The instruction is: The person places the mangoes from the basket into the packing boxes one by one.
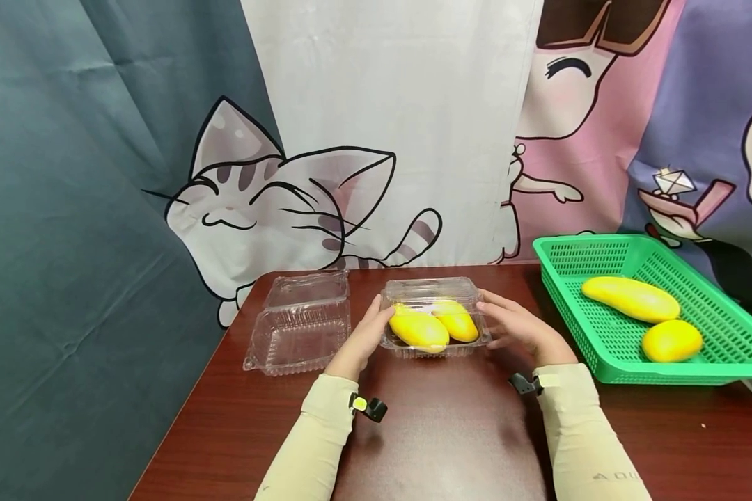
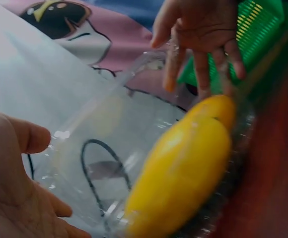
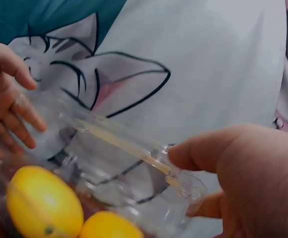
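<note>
A clear plastic lidded box (image 1: 432, 287), two oval yellow fruits (image 1: 421, 328) inside, sits on the table (image 1: 439, 431) between the left hand (image 1: 366, 337) and right hand (image 1: 523, 330), whose palms face inward, fingers loosely straight. Left of the left hand stands another clear box (image 1: 307, 341); beyond the right, a green plastic basket (image 1: 620, 372) holds smooth yellow fruits (image 1: 629, 298).

Box (image 1: 435, 287): thin, glossy clear plastic; fruit (image 1: 418, 330): smooth skin, soft sheen. Basket (image 1: 670, 374): semi-gloss plastic. Table (image 1: 439, 445): glossy wood grain; curtain (image 1: 382, 90): matt, lightly creased cloth.
</note>
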### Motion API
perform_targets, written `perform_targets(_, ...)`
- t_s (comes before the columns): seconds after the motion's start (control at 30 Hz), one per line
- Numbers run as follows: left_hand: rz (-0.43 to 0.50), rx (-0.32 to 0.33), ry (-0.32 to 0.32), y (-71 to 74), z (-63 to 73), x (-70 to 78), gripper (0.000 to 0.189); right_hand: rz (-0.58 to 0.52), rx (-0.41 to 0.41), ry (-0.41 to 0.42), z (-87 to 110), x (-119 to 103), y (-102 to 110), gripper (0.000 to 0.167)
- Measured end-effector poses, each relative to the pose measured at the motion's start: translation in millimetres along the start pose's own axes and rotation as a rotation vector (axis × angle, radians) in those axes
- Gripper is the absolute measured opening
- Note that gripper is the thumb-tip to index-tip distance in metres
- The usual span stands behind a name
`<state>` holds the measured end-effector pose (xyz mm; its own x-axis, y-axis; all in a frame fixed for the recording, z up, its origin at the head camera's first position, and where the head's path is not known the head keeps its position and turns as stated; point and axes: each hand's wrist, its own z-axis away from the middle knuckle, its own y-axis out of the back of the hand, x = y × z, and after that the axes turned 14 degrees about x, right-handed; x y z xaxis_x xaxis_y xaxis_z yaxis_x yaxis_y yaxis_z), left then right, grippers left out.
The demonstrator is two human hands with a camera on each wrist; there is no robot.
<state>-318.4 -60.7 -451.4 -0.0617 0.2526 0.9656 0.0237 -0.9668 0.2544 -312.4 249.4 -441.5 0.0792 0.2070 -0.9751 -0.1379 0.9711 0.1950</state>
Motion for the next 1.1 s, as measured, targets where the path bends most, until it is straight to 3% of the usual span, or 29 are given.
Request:
perform_targets(0.23,-0.043,0.058,-0.061,-7.4,-10.2,-22.8,0.069,-0.08,0.039,0.029,-15.1,25,-5,0.066)
perform_targets(0.47,0.047,0.044,-0.084,-8.0,-16.0,-39.3,0.066,-0.138,0.125,0.107,-21.4,38,-9,0.06)
perform_targets(0.9,0.213,0.025,-0.12,-11.4,-16.7,-44.3,0.068,-0.204,0.15,0.125,-24.9,46,-13,0.063)
perform_targets(1.1,0.258,0.066,-0.146,-16.1,-20.1,-54.2,0.07,-0.212,0.141,0.131,-26.8,51,-15,0.062)
